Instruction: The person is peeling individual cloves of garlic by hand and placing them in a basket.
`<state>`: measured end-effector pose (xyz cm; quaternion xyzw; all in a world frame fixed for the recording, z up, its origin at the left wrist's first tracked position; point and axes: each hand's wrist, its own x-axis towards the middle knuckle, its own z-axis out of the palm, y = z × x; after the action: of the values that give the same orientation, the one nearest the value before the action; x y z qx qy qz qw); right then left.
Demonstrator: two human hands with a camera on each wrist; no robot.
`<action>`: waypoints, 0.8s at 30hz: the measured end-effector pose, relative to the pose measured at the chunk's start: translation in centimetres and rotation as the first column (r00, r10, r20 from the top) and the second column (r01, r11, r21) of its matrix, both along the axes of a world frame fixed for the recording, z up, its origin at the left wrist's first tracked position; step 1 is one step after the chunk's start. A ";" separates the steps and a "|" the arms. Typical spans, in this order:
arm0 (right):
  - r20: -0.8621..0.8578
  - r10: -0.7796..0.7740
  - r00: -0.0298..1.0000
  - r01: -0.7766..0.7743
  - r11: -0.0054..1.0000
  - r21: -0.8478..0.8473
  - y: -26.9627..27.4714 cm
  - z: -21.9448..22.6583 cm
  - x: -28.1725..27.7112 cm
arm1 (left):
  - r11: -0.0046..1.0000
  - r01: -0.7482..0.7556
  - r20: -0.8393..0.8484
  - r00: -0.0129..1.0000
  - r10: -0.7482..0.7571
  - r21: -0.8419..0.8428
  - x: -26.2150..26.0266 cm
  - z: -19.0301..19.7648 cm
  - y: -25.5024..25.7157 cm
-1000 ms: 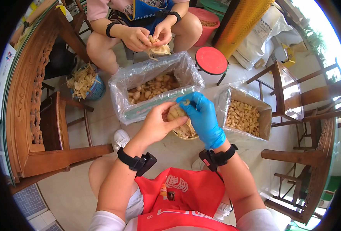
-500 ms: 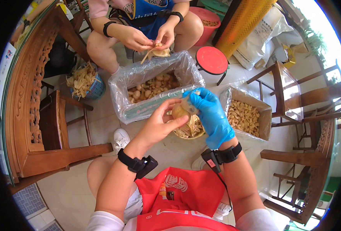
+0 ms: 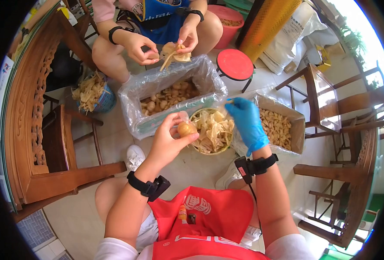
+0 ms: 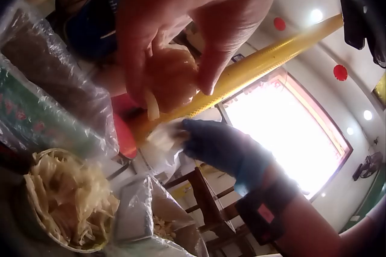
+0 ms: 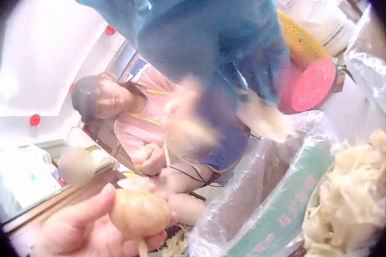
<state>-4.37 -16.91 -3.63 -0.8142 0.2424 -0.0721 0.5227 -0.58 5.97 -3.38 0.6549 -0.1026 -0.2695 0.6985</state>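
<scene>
Garlic bulb (image 3: pixel 186 129) pinched in left hand (image 3: pixel 166 141), left of peel basket (image 3: pixel 212 153). Gloved right hand (image 3: pixel 247 121) just pulled away, basket's right side, pinching stripped skin (image 4: pixel 166 136); bulb looks mostly bare.

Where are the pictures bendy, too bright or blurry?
Head view: the carved table bows beside the black border; left wrist view: the window glares white; right wrist view: the gloved right hand looks soft, the pale peel below it fuzzy.

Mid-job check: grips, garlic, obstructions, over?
Left grip holding garlic bulb. Right grip pinching pale skin piece, apart from bulb. Container of peelings below; nothing seen blocking.
</scene>
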 end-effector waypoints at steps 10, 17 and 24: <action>0.001 0.210 0.978 -0.209 0.975 0.079 3.3 1.2 0.1 | 0.984 0.060 0.256 0.961 -0.102 0.166 -0.4 0.8 -1.1; 0.085 0.377 0.922 -0.384 0.918 0.100 4.8 0.7 0.2 | 0.923 -0.044 0.500 0.850 -0.166 0.381 -1.3 -0.2 -1.8; 0.133 -0.047 0.990 0.040 0.998 0.056 2.0 1.2 0.6 | 0.909 -0.027 0.440 0.881 -0.175 0.415 -0.6 -0.6 -0.9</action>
<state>-3.81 -14.86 -2.43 -0.7878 0.2262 -0.1318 0.5575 -1.14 5.11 -4.03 0.8272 -0.2349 -0.1460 0.4891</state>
